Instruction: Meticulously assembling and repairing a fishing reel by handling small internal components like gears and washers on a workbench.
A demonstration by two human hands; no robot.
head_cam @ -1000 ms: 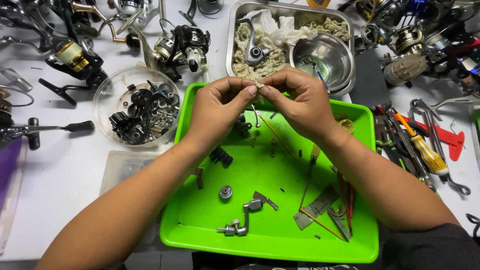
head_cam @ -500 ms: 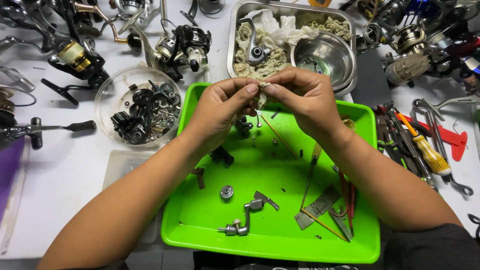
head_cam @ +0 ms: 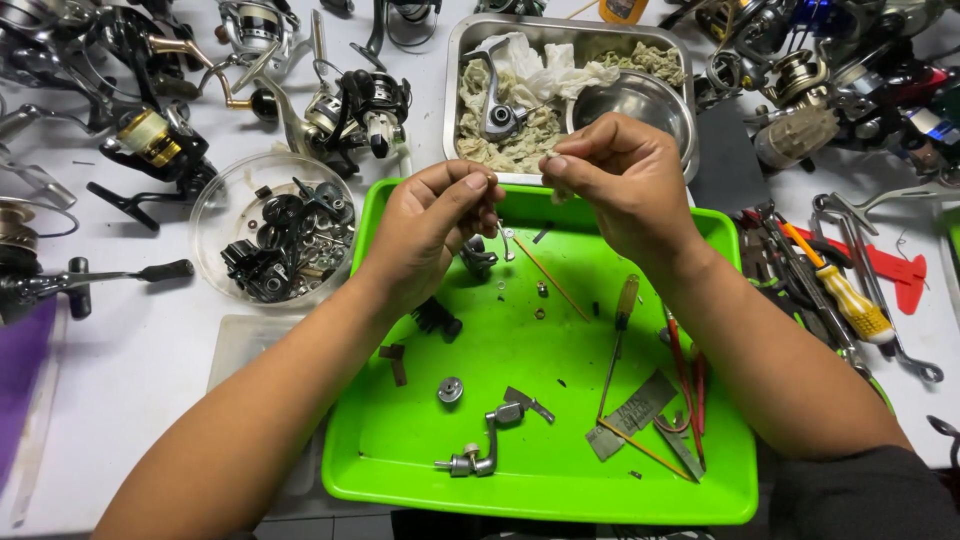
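While both hands (head_cam: 540,200) pinch tiny parts over green tray (head_cam: 400,470), steel pan (head_cam: 455,60) behind, reels (head_cam: 350,105) around.

Repair workshop bench, dismantled fishing reels (head_cam: 360,105), screwdrivers (head_cam: 835,285), parts tray (head_cam: 400,470)

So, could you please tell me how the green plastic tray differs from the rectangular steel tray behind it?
The green plastic tray is bright, larger and nearer the person; the rectangular steel tray is shiny grey, smaller and farther back. The green tray holds small metal parts, a crank piece and thin tools, while the steel tray holds crumpled rags and a round steel bowl. Both are rectangular, rimmed, and lie flat on the white table.
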